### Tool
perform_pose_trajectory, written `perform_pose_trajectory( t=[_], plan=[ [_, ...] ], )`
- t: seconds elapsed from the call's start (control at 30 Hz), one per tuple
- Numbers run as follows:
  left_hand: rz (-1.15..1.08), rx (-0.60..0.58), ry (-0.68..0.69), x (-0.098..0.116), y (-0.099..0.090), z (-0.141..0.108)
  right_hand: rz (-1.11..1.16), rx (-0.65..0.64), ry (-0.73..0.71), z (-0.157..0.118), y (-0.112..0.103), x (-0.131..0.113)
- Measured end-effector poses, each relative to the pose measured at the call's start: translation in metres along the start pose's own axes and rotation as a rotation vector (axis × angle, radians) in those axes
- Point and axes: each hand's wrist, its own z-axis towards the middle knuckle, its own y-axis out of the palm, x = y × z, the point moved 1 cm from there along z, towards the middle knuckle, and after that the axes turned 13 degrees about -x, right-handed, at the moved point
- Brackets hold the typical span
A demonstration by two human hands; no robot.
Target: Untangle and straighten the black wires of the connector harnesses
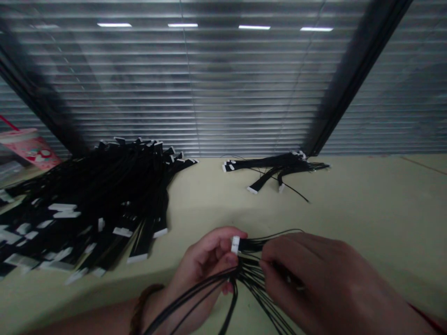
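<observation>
Connector [235, 245], white, clamped btwn L fingers [228, 260]; black wires [250, 244] run from conn. to R fingers [275, 251], pinched on wires just beside L.

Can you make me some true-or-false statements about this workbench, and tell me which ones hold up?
1. The left hand holds a white connector. True.
2. The right hand lies flat on the table. False: its fingertips are at the black wires beside the connector.
3. A pink cup is at the picture's left edge. True.
4. The bigger cable pile is on the right. False: the bigger cable pile is on the left.
5. Blinds show behind the table. True.
</observation>
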Motion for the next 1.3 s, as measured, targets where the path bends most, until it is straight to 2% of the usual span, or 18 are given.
perform_pose_trajectory(
  t=[0.3,0.47,0.57,0.67,0.77,0.97,1.13,1.3],
  plan=[
    [-0.001,-0.032,-0.018,-0.001,0.003,-0.001,-0.041,0.025,-0.112,0.003,0.017,-0.001],
    [0.031,-0.018,0.064,-0.009,0.001,-0.001,-0.052,0.014,-0.135,0.0,0.021,0.001],
    [0.039,-0.007,0.06,-0.011,-0.001,-0.002,-0.077,-0.003,-0.142,-0.001,0.019,-0.001],
    [0.026,0.01,0.011,-0.004,0.001,-0.002,-0.102,-0.018,-0.138,-0.002,0.01,-0.003],
    [0.002,0.07,-0.016,0.004,0.003,-0.002,-0.118,0.026,-0.115,-0.002,0.001,-0.004],
    [-0.028,-0.055,0.021,0.002,0.004,-0.004,-0.149,0.022,-0.121,-0.004,-0.001,-0.007],
    [-0.01,-0.057,-0.015,0.0,0.003,-0.008,-0.1,-0.037,-0.115,-0.004,0.001,-0.007],
    [-0.061,-0.076,0.002,0.001,0.005,-0.008,-0.137,-0.006,-0.133,-0.004,-0.001,-0.006]
  ],
)
